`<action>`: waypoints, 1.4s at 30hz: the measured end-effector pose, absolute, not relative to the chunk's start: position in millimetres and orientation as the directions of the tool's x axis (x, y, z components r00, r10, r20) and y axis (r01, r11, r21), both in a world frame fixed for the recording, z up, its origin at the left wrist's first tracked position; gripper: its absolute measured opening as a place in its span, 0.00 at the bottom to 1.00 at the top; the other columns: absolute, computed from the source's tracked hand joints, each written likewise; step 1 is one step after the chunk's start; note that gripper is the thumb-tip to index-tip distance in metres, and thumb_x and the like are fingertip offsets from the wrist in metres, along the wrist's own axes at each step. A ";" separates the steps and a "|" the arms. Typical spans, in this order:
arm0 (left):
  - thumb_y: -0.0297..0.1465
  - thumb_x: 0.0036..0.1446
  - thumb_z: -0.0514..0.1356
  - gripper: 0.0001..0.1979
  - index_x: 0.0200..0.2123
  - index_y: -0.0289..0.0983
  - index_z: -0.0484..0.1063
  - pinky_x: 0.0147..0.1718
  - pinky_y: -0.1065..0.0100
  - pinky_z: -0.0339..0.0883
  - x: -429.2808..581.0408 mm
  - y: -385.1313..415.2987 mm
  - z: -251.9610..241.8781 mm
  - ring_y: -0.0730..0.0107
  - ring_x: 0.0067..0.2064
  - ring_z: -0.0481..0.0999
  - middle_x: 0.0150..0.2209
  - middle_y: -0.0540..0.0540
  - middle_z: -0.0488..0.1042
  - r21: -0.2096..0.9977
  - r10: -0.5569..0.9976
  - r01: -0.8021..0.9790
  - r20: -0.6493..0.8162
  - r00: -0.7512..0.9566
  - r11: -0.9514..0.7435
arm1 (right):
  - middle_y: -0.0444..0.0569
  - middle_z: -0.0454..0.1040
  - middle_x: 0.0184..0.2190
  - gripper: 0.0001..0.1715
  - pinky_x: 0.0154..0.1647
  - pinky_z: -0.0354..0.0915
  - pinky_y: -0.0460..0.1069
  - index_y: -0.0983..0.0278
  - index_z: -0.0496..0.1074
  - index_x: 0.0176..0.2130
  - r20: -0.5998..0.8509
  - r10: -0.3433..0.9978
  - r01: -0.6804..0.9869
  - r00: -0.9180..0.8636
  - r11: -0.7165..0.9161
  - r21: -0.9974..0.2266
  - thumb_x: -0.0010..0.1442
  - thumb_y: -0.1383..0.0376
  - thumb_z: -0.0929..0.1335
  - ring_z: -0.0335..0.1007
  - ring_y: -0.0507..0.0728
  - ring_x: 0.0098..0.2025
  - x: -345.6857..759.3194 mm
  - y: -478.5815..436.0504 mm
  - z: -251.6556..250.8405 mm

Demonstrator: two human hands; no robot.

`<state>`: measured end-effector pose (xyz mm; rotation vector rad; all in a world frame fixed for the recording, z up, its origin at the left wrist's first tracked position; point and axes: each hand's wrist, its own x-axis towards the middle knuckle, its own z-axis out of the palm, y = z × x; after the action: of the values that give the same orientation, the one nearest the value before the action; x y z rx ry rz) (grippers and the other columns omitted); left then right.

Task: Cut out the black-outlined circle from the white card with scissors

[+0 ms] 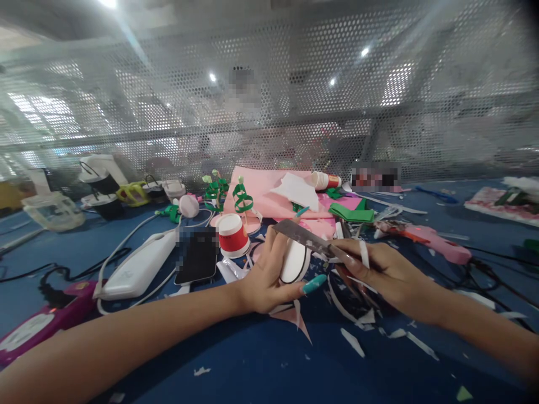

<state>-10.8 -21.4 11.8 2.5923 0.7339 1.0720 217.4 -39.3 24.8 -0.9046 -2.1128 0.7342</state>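
Observation:
My left hand (269,278) is closed around a white rounded piece (296,262) with a dark line along its edge. The fingers curl over its far side, and the thumb lies along its near side. My right hand (379,272) grips a tool with a wide grey blade (301,234), pointing left across the top of the white piece. Its handle is mostly hidden by the fingers, so its exact kind is unclear. A narrow white strip (364,254) hangs at the right fingers. Just left of my left hand stands a red and white paper cup (233,237).
Paper scraps (352,342) litter the blue table (252,359). Left lie a black phone (197,258), a white power bank (141,266) and a magenta device (50,320) with cords. A pink glue gun (438,241) lies right. Behind are pink sheets (256,193) and green spiral stems (242,199).

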 end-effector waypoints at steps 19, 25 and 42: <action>0.41 0.54 0.53 0.37 0.63 0.40 0.40 0.55 0.47 0.53 -12.4 -18.9 10.1 0.47 0.56 0.58 0.57 0.38 0.56 0.339 0.461 0.319 0.546 0.700 -0.885 | 0.48 0.74 0.34 0.23 0.27 0.65 0.46 0.55 0.65 0.55 0.332 0.776 0.356 -0.536 0.565 -0.744 0.61 0.59 0.61 0.69 0.53 0.29 221.1 -38.5 20.7; 0.42 0.54 0.53 0.36 0.62 0.39 0.42 0.54 0.45 0.53 -12.0 -21.3 13.9 0.45 0.57 0.57 0.57 0.37 0.57 0.360 0.480 0.323 0.561 0.674 -0.875 | 0.49 0.75 0.38 0.22 0.29 0.67 0.46 0.54 0.66 0.55 0.355 0.758 0.361 -0.547 0.597 -0.717 0.61 0.59 0.61 0.71 0.54 0.31 220.8 -39.6 23.4; 0.41 0.55 0.51 0.32 0.60 0.40 0.47 0.53 0.42 0.54 -11.5 -20.7 15.9 0.44 0.58 0.55 0.57 0.38 0.57 0.353 0.464 0.308 0.570 0.678 -0.883 | 0.47 0.74 0.36 0.22 0.29 0.64 0.46 0.54 0.63 0.56 0.338 0.731 0.380 -0.593 0.624 -0.683 0.63 0.59 0.59 0.68 0.53 0.30 220.5 -39.4 26.0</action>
<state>-11.5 -20.7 15.9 2.6631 0.6225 0.9984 220.5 -39.4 26.0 -0.8674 -2.2362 0.7485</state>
